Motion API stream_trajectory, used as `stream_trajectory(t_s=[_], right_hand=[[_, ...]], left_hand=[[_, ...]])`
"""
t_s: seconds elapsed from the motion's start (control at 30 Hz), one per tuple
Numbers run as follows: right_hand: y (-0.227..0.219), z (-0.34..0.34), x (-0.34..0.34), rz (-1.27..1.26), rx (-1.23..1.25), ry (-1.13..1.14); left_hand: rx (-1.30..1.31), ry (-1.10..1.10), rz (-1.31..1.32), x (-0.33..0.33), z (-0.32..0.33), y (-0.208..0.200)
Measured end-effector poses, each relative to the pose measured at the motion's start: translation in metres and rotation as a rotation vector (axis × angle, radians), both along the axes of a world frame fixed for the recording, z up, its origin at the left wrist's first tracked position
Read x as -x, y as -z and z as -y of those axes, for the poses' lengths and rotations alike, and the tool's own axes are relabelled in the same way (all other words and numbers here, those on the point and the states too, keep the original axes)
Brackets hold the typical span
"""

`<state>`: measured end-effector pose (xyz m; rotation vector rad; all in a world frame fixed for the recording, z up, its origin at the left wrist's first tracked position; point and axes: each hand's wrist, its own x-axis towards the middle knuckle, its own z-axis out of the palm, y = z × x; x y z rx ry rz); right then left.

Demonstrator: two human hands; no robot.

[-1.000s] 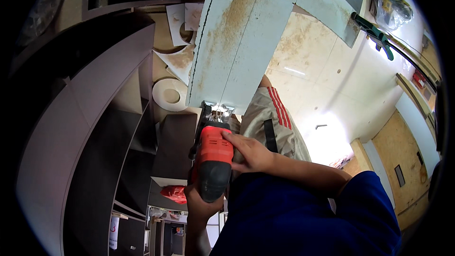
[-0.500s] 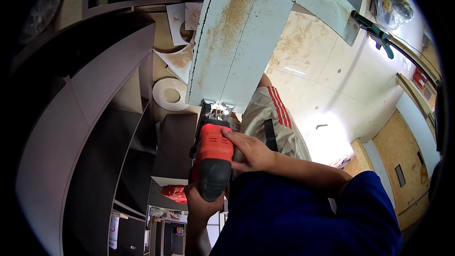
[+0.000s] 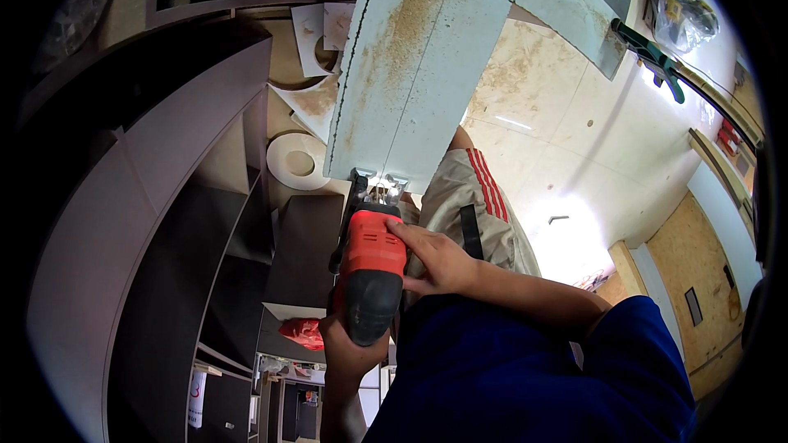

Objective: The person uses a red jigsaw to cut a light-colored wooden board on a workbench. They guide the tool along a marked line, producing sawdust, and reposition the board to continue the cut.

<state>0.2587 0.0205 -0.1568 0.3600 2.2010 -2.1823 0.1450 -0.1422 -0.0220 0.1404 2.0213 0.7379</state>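
A red and black jigsaw is in both my hands, its front foot at the near edge of a pale blue board. Its light shines around the blade, where the pencil line on the board meets the edge; glare hides whether the blade touches it. My left hand wraps the rear of the saw from below, its fingers partly hidden by the black end. Along the right side of the body, my right hand grips with fingers on top and thumb lower down. Sawdust lies on the board.
A green clamp sits at the board's far right corner. White ring-shaped offcuts lie on the left, beside a dark open cabinet. Below the board is my trousered leg. A red plastic bag lies near my left hand.
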Motion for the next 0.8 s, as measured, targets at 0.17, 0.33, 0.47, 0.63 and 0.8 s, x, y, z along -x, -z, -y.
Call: stream_trajectory(t_s=[0.17,0.33,0.47,0.63,0.8], right_hand=[[0.0013,0.0016,-0.0009,-0.001,0.002,0.003],[0.0007,0.0005,-0.0014,0.011,0.007,-0.009],[0.0015,0.0003,0.0001,0.0,0.002,-0.001],[0.0014,-0.0009,0.0012,0.0,0.015,-0.009],[0.0004,-0.0027,0.002,0.009,0.035,-0.016]], left_hand=[[0.017,-0.012,0.008,0.0039,-0.0061,-0.0025],[0.012,-0.032,0.002,0.0035,-0.0068,-0.0022],[0.016,-0.033,0.004,0.0044,-0.0106,-0.0035],[0.005,-0.036,-0.005,0.0029,-0.0081,-0.0013],[-0.004,-0.04,-0.019,0.0023,-0.005,-0.0003]])
